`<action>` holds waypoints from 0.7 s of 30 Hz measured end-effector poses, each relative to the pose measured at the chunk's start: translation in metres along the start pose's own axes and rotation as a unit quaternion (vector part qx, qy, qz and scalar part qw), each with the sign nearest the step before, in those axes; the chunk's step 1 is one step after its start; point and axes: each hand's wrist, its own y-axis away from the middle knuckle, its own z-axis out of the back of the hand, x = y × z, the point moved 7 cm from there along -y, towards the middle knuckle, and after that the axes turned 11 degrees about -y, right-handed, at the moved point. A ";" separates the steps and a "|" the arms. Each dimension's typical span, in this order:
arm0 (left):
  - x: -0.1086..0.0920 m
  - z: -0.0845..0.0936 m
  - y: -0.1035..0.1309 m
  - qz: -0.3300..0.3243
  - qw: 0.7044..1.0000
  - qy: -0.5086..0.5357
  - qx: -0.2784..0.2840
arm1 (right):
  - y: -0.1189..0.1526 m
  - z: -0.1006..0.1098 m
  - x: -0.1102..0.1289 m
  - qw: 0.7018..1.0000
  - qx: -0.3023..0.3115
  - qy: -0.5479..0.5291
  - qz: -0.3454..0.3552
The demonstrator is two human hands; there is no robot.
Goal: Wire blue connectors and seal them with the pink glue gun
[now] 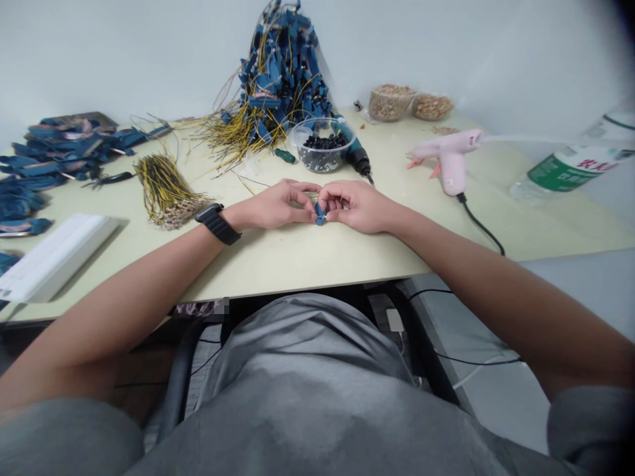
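Observation:
Between my fingertips, close to the middle of the table (297, 264), is a small blue plastic part (320, 215) with a metallic-looking bit at its near end. My left hand (280, 203), with a black watch above the wrist, pinches it from the left. From the right, my right hand (360, 206) pinches the same part, its other fingers curled. Fingers cover much of the part. Just behind my hands stands a clear round tub (322, 158) of small black pieces. A bundle of yellow and black wires (166, 188) lies left of my left hand.
A large heap of blue parts with wires (285, 73) rises at the back. More blue parts (59, 149), pliers (112, 178) and a white box (59, 258) lie left. Right are a power screwdriver (358, 157), pink glue gun (449, 155), its black cord, and a plastic bottle (565, 168).

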 end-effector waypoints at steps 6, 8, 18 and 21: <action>0.003 0.000 -0.001 0.001 1.000 -0.003 -0.004 | 0.000 -0.001 0.001 1.000 0.001 0.005 0.007; 0.003 0.000 -0.001 0.001 1.000 -0.006 -0.003 | 0.000 -0.001 0.000 1.000 0.000 0.005 0.008; 0.004 0.000 -0.001 0.000 1.000 0.005 -0.004 | 0.000 0.000 0.000 1.000 0.002 0.003 0.020; 0.005 0.000 -0.002 -0.001 1.000 0.010 -0.005 | 0.000 0.000 0.000 1.000 0.005 -0.001 0.017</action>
